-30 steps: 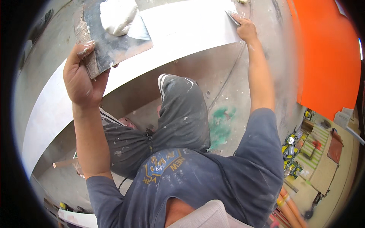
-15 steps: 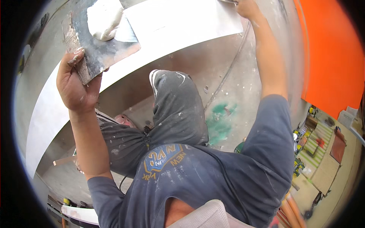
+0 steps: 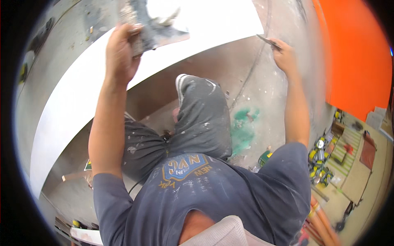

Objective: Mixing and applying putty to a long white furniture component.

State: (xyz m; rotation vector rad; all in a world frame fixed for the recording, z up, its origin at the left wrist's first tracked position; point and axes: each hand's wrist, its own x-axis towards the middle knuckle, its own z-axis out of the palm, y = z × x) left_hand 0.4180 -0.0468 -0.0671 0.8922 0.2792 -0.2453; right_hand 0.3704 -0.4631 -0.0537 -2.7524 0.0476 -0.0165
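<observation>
My left hand [image 3: 120,55] grips a flat grey metal plate [image 3: 152,37] by its edge, which is crusted with dried paste. A mound of white filler paste [image 3: 162,9] sits on the plate, partly cut off by the top of the picture. Below the plate stretches a long curved white panel [image 3: 82,86]. My right hand [image 3: 286,59] is closed around a thin dark putty knife [image 3: 269,42], its blade pointing left toward the panel's right-hand corner. Knife and panel edge lie close in the picture; whether they touch I cannot tell.
A large orange sheet [image 3: 357,53] stands at the right. Beyond it, a bench [image 3: 357,164] carries power tools [image 3: 322,160] and orange tubes [image 3: 324,217] lie nearby. Green stain [image 3: 244,131] marks the grey floor. My bent leg [image 3: 201,115] is beneath the panel's near edge.
My left hand and the plate have shifted right and up. My right hand has come down and nearer, bringing the putty knife into fuller view at the panel's corner.
</observation>
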